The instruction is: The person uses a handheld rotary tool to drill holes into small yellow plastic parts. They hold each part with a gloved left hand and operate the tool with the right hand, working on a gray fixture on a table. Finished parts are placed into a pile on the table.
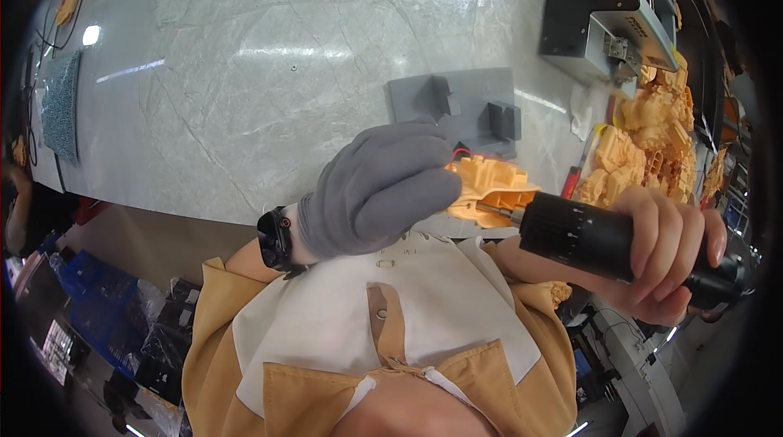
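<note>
Orange part (pixel 494 182) meets screwdriver (pixel 575 233) near table edge (pixel 163 206).

Wide passage at left, crowding on the right
A hand could pass low over the desk (pixel 220 127) beyond and left of the gloved left hand (pixel 383 188), up to the blue-green pad (pixel 61 106) near the far left edge. Ahead, upright blocks (pixel 505 121) on the grey fixture (pixel 483 88) stand in the way; rightward, the black machine (pixel 589 8) and heaped orange parts (pixel 659 123) narrow the route.
</note>
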The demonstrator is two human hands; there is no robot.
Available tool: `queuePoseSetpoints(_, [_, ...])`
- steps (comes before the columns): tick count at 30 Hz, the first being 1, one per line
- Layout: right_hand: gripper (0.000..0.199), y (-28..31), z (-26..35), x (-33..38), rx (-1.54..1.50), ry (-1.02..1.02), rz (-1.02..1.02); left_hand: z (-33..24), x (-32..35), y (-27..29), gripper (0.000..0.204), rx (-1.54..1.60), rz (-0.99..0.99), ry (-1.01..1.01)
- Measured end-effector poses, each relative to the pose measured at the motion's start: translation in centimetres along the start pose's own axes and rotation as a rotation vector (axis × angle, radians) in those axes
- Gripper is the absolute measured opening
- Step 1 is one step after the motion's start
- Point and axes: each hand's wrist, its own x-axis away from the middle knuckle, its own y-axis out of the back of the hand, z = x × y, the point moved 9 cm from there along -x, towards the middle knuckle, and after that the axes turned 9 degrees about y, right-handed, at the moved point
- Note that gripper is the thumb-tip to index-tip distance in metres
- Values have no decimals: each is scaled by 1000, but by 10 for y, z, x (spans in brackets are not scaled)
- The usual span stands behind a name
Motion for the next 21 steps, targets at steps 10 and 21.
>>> queuePoseSetpoints(10, [39,31,-62,5,-253,-410,-143,13,1,-1,60,336,254,324])
queuePoseSetpoints(21, [31,53,-93,32,-648,-458,-536,22,14,-7,67,984,301,535])
